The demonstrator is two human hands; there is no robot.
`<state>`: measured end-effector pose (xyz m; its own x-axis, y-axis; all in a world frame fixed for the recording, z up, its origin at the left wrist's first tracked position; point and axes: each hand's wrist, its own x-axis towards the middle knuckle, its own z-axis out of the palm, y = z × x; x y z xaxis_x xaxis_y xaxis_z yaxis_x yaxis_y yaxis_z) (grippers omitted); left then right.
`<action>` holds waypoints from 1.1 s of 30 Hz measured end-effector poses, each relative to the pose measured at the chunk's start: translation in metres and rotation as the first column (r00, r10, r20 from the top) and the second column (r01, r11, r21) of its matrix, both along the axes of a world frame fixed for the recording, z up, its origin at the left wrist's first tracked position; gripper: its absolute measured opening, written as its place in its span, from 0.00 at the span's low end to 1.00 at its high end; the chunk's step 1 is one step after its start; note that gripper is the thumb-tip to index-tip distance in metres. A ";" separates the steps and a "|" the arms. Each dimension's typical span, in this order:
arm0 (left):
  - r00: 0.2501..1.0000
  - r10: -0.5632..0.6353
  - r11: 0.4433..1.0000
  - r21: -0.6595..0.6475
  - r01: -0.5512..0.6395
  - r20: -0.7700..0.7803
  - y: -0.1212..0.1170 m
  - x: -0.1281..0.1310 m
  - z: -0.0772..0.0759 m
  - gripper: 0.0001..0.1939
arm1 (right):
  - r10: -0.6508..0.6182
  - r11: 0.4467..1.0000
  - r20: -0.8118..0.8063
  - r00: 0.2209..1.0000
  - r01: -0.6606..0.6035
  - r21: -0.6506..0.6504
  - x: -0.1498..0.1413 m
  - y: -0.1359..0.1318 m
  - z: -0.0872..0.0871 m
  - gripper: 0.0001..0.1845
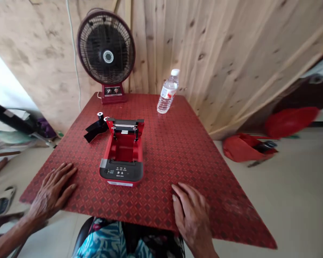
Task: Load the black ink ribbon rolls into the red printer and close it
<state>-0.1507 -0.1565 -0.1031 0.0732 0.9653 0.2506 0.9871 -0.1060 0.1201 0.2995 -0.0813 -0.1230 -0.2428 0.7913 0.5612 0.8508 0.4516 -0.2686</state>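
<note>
Thermal receipt printer [121,157] — lid open, bay empty — sits on the red table [193,143] between the hands, within easy reach; left hand [52,190] and right hand [191,215] lie flat, open, gripping nothing.

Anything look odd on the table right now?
The black ribbon lies unspooled from its roll beside the open red receipt printer, whose compartment looks empty, so it sits loose rather than loaded.

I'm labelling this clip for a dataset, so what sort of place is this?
Probably a plain room in a home or small workroom: unpainted wooden plank walls, a red-topped table holding a red desk fan and a plastic water bottle, and a sandal on the floor.
</note>
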 end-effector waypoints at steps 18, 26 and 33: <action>0.994 0.029 0.998 0.058 -0.035 0.105 -0.002 0.009 -0.001 0.23 | 0.079 0.982 0.152 0.985 -0.103 0.155 0.001 0.011 -0.012 0.16; 0.934 -0.160 0.966 0.244 0.082 0.320 0.079 0.015 0.063 0.17 | 0.021 0.991 0.205 0.979 -0.047 0.124 0.002 0.011 -0.013 0.19; 0.994 -0.085 0.996 0.014 0.084 0.071 0.220 0.054 0.122 0.16 | 0.034 0.986 0.193 0.981 -0.064 0.153 0.004 0.011 -0.019 0.18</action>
